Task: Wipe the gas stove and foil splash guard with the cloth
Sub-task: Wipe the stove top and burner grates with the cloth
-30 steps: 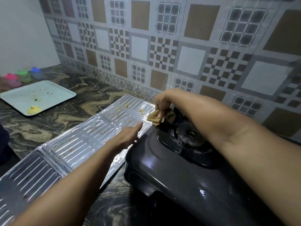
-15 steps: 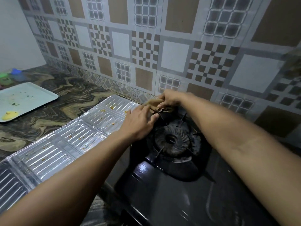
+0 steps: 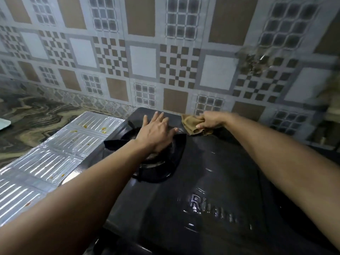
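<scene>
A dark grey gas stove [image 3: 211, 181] fills the lower middle of the view. My right hand [image 3: 209, 120] grips a brown cloth [image 3: 191, 124] and presses it on the stove's back edge, near the wall. My left hand [image 3: 156, 132] lies flat, fingers spread, over the black burner and pan support [image 3: 160, 170], partly hiding them. The silver foil splash guard [image 3: 51, 159] lies flat on the counter to the left of the stove, with small orange and yellow food spots on its ribbed panels.
A patterned tile wall [image 3: 143, 61] rises right behind the stove, with a dirty smear [image 3: 255, 61] at upper right. The marbled stone counter [image 3: 36, 118] stretches left. A corner of a pale tray [image 3: 4, 124] shows at the left edge.
My right hand has carried the cloth rightward along the stove's back edge, away from the burner. My left hand has settled flat on the burner. The view has swung right, so the tray is nearly out of sight.
</scene>
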Available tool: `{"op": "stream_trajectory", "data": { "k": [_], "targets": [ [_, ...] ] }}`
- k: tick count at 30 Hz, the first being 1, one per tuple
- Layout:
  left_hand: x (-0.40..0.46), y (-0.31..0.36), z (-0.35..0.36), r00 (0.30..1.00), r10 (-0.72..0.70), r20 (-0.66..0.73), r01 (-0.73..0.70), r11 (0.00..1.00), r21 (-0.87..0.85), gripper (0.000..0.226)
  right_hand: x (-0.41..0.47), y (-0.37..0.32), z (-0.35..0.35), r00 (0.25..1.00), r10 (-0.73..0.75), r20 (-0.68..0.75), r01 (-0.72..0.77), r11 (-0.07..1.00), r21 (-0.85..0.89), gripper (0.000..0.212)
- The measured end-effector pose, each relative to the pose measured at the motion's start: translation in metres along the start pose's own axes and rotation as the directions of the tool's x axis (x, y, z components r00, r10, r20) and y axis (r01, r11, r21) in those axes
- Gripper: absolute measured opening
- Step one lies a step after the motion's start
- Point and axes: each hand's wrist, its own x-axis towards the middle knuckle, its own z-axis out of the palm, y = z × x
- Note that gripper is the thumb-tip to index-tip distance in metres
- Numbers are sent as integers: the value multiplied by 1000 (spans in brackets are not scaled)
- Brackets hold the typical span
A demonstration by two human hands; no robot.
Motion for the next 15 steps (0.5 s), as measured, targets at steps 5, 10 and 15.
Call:
{"op": "stream_trajectory", "data": {
  "k": [5,10,15],
  "targets": [
    [3,31,15,995,8,99,-7,1000,-11,58,-40,0,23,1000,-11,8,12,990,-137,60],
    [3,32,27,998,-29,57,26,999,39,52,-107,-25,45,987,-161,-3,159,975,-158,56],
    [1,32,30,999,-42,2,42,998,43,48,-158,-40,66,960,-269,-77,239,932,-272,46]
  ]
}}
